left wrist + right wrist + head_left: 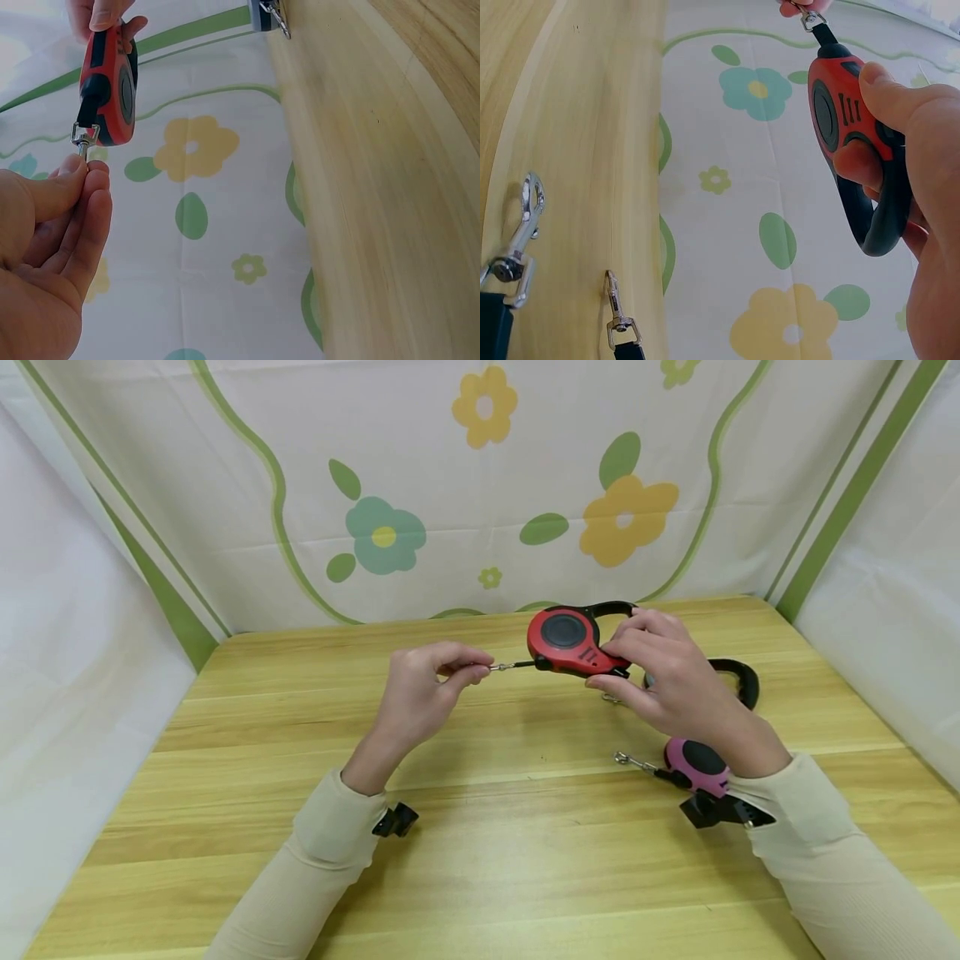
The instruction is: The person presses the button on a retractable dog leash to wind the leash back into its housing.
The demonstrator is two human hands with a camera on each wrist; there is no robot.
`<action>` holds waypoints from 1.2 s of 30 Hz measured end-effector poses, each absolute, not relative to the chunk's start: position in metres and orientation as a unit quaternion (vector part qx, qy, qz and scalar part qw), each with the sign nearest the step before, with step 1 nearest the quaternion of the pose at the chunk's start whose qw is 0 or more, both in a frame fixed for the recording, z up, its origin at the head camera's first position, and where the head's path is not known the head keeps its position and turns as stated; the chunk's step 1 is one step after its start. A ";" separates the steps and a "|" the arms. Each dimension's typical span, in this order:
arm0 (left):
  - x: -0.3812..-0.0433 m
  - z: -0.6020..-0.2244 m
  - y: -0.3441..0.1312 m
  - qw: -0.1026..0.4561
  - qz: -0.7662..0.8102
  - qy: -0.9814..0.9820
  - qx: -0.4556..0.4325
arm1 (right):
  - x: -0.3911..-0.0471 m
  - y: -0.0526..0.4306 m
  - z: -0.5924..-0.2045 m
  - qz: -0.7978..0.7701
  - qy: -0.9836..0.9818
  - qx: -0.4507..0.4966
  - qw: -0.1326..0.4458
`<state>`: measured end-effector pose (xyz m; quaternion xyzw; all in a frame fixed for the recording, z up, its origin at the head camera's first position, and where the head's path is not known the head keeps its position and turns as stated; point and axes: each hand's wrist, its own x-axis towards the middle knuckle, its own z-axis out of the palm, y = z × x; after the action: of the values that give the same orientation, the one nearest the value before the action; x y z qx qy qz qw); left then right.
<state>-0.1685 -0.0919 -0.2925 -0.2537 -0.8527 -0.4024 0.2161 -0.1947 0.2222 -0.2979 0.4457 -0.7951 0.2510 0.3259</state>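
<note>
A red and black retractable dog leash [564, 639] is held above the table by my right hand [667, 668], whose thumb and fingers grip its body near the black handle loop [885, 225]. My left hand [426, 689] pinches the metal snap hook [501, 667] at the end of the short black strap. In the left wrist view, thumb and fingertips cover most of that hook, and only its swivel end [85, 136] shows. Little strap is out between hook and casing.
Below my right forearm lies a pink retractable leash [690, 764] with its metal hook [633, 762] pointing left. Behind the right hand is another leash, mostly hidden, its black handle [742, 681] showing. A flowered cloth [442, 460] hangs behind the wooden table [480, 860].
</note>
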 end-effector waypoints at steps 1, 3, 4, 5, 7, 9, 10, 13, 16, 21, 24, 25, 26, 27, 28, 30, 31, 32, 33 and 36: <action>-0.168 -0.292 -0.092 0.217 -0.402 -0.853 -0.254 | -0.195 0.222 -0.298 0.253 -0.795 0.446 0.326; -0.169 -0.292 -0.092 0.218 -0.402 -0.852 -0.254 | -0.195 0.222 -0.299 0.256 -0.795 0.444 0.324; -0.169 -0.292 -0.092 0.218 -0.402 -0.852 -0.255 | -0.195 0.222 -0.299 0.257 -0.795 0.443 0.323; -0.169 -0.293 -0.092 0.218 -0.401 -0.852 -0.257 | -0.195 0.223 -0.299 0.260 -0.796 0.442 0.323; -0.169 -0.293 -0.092 0.218 -0.400 -0.851 -0.260 | -0.195 0.223 -0.300 0.265 -0.796 0.439 0.320; -0.169 -0.293 -0.092 0.219 -0.399 -0.851 -0.262 | -0.195 0.224 -0.300 0.269 -0.798 0.436 0.317; -0.169 -0.293 -0.091 0.219 -0.399 -0.851 -0.263 | -0.195 0.224 -0.300 0.271 -0.798 0.435 0.317; -0.169 -0.293 -0.091 0.219 -0.399 -0.851 -0.263 | -0.195 0.225 -0.300 0.274 -0.798 0.435 0.315; -0.169 -0.294 -0.091 0.219 -0.398 -0.851 -0.263 | -0.194 0.225 -0.300 0.273 -0.798 0.435 0.314; -0.169 -0.292 -0.090 0.218 -0.394 -0.852 -0.267 | -0.194 0.225 -0.300 0.273 -0.798 0.435 0.314; -0.169 -0.292 -0.091 0.218 -0.393 -0.852 -0.269 | -0.193 0.225 -0.299 0.272 -0.797 0.437 0.315; -0.169 -0.293 -0.091 0.217 -0.392 -0.852 -0.269 | -0.193 0.225 -0.299 0.271 -0.798 0.436 0.315; -0.169 -0.293 -0.091 0.216 -0.392 -0.852 -0.270 | -0.193 0.225 -0.299 0.268 -0.799 0.436 0.315; -0.169 -0.293 -0.091 0.216 -0.392 -0.853 -0.271 | -0.193 0.225 -0.299 0.266 -0.801 0.435 0.315; -0.169 -0.293 -0.091 0.214 -0.390 -0.853 -0.272 | -0.193 0.225 -0.299 0.263 -0.803 0.433 0.315; -0.169 -0.294 -0.090 0.209 -0.388 -0.855 -0.274 | -0.192 0.226 -0.299 0.254 -0.807 0.429 0.315; -0.169 -0.295 -0.090 0.206 -0.386 -0.856 -0.274 | -0.192 0.226 -0.298 0.251 -0.809 0.428 0.315; -0.169 -0.295 -0.090 0.201 -0.386 -0.857 -0.275 | -0.191 0.227 -0.299 0.247 -0.810 0.427 0.317; -0.169 -0.295 -0.089 0.195 -0.386 -0.858 -0.275 | -0.191 0.227 -0.299 0.243 -0.811 0.426 0.318; -0.169 -0.296 -0.088 0.175 -0.390 -0.862 -0.271 | -0.192 0.230 -0.299 0.239 -0.814 0.422 0.319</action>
<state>-0.1691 -0.0881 -0.2960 -0.2706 -0.8624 -0.3904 0.1750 -0.1916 0.2296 -0.2990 0.4216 -0.8144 0.2391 0.3192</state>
